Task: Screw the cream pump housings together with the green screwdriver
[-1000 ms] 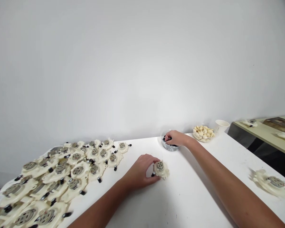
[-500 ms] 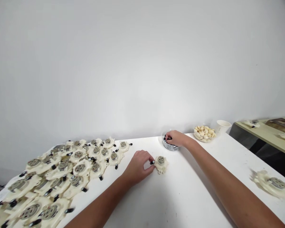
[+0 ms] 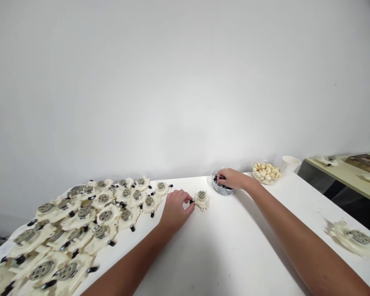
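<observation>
Cream housing (image 3: 201,200) sits mid-desk (image 3: 234,234), black end (image 3: 191,201) pinched by the left hand (image 3: 175,209); the right hand (image 3: 233,179) reaches into the far clear bowl (image 3: 221,189), grasp hidden. Near left, piled housings (image 3: 47,266) are cut off.

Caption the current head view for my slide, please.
Left hand holds a cream part by its black tip; right hand in a bowl of black pieces.

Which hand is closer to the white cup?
Right hand: it's at the bowl of black bits, left of the cup. The left hand is farther left, holding a cream part.
</observation>
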